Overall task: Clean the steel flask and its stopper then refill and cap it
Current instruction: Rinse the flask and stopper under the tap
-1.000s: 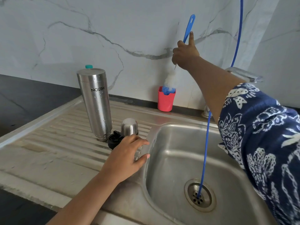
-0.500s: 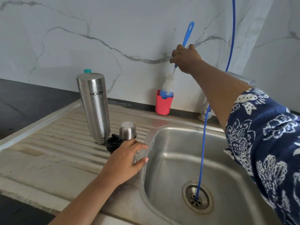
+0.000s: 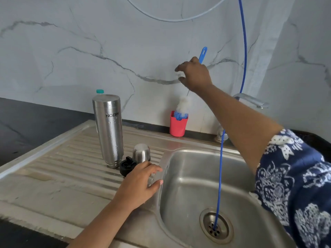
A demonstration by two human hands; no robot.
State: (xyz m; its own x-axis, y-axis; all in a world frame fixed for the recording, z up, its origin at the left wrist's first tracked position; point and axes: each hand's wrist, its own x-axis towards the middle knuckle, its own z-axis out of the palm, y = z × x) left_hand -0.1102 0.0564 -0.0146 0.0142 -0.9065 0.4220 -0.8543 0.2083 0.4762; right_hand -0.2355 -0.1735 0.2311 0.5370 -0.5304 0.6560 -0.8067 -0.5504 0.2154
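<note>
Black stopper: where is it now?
In the head view, the black stopper is on the drainboard left of the basin, between the flask and the left hand, in front of the steel cap.

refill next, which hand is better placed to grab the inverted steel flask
Probably left hand: it rests on the steel sink rim near the flask; right hand is at the blue bottle brush.

Flask (image 3: pixel 108 129) silver; stopper (image 3: pixel 127 165) black; holder (image 3: pixel 178 127) red; brush (image 3: pixel 183 104) white-blue; hose (image 3: pixel 221 158) blue; sleeve (image 3: pixel 293 176) navy, white floral; wall (image 3: pixel 89 33) grey-veined marble.

Steel flask (image 3: pixel 108 129) (inverted) stands beside black stopper (image 3: pixel 127 165).
</note>
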